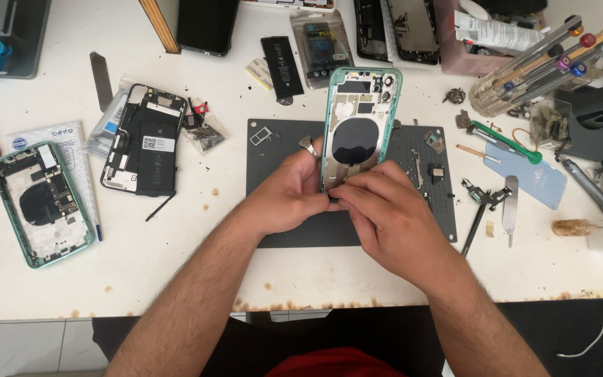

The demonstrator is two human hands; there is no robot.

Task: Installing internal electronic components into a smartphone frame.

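1. green phone housing [359,122], opened and emptied of its screen, held above the dark work mat [280,150] at table centre, tilted up toward the camera, likely to light the lower edge.
2. left hand [284,195] closed around the housing's lower left side, steadying it.
3. right hand [385,209] closed in a pinch at the housing's bottom end, fingertips pressed on something small; the part itself too small to tell.
4. on the mat: tiny brackets and a sim tray [260,135], kept just beside the work, probably for easy reach.
5. left of the mat: black phone chassis [144,139], further left a second green housing [42,202].
6. behind: loose battery [282,66], bagged battery [322,45].
7. right: green-handled tool [507,142], tweezers [481,202], metal spudger [510,202], jar of screwdrivers [525,73].
8. nothing between hands and housing; clutter kept well apart at the sides.
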